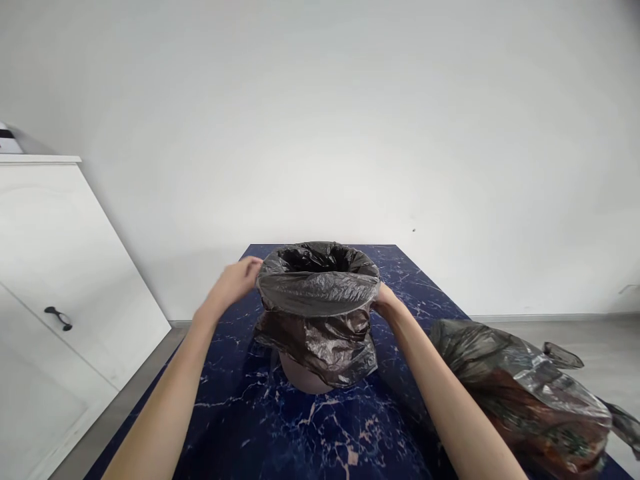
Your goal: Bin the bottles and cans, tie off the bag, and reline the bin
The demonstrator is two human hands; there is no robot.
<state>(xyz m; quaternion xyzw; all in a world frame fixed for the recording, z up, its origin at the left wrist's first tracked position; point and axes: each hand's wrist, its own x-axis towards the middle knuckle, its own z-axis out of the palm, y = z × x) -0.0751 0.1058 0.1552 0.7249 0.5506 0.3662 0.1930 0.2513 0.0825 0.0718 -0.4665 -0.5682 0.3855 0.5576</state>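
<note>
A round trash bin (304, 377) stands upright on the dark blue table, only its pinkish-grey lower part bare. Its mouth is lined with a black trash bag (320, 293), which folds outward over the rim and hangs loose and crumpled around the sides. At the left of the rim is my left hand (241, 276), thumb and fingers pinched together at the bag's edge. My right hand (384, 298) touches the opposite side of the rim, its fingers hidden behind the bag. The inside of the bag looks dark.
The blue marble-patterned table (320, 440) runs up to a white wall. On the right lies a filled dark see-through bag (530, 393) with reddish contents, beside my right forearm. A white cabinet (65, 267) with a black handle stands at the left.
</note>
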